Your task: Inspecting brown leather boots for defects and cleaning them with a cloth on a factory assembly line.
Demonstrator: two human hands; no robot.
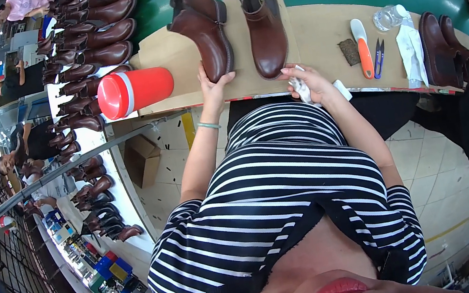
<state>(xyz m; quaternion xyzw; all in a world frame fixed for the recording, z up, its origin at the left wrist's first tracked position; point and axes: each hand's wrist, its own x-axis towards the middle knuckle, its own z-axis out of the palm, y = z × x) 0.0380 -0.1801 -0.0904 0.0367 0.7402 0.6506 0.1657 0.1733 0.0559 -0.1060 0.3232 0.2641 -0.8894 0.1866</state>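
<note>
A brown leather ankle boot [208, 39] lies tilted on the cardboard-covered table, sole edge toward the right. My left hand [214, 89] grips its toe, thumb and fingers closed around the front. To the right a matching boot [266, 37] stands upright with its toe toward me. My right hand [315, 82] is closed on a crumpled white cloth [301, 89]; its fingertips are beside the toe of this upright boot, and whether they touch it I cannot tell.
On the left of the cardboard [314, 33] lies a red canister [143, 90]. Rightward are a brown pad [348, 52], an orange-and-white shoehorn [363, 47], purple-handled snips [379, 59], a clear bottle [387, 18], a white cloth strip [411, 52] and more boots [440, 51]. Rows of boots [105, 36] line the left.
</note>
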